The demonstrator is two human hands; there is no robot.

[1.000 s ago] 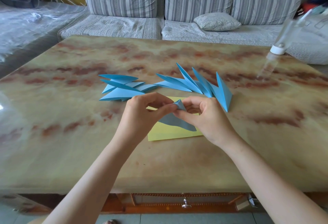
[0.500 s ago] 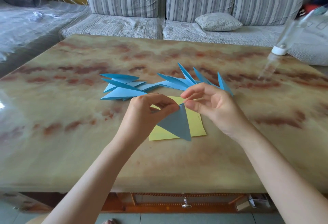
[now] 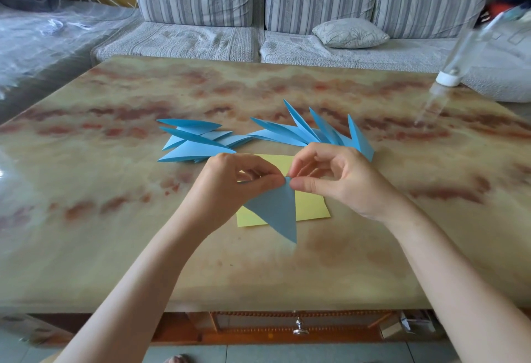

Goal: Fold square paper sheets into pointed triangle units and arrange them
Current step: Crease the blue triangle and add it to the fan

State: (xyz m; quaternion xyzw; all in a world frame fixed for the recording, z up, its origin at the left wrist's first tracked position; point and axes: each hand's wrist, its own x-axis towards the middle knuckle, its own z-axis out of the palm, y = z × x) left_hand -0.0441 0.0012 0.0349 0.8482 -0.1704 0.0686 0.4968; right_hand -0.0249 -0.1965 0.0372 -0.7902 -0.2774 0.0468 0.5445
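Pinching blue triangle unit (image 3: 275,210) at its top corner with left hand (image 3: 230,187) and right hand (image 3: 342,181), just above yellow sheet (image 3: 311,204) on table (image 3: 115,247). Looks light, flimsy, crease-prone; probably safest gripped along folded edges.

Both bare forearms come in from the lower corners and converge toward the middle, the left forearm (image 3: 149,270) rising from lower left, the right forearm (image 3: 448,262) from lower right. The left hand (image 3: 230,184) shows its back to the camera, with its fingers curled under and its thumb and forefinger pinching the top corner of a blue paper triangle (image 3: 275,210). The right hand (image 3: 342,181) faces it, wrist slightly bent. Its thumb and forefinger close on the same corner, and its other fingers arch loosely above. The two hands' fingertips nearly touch.
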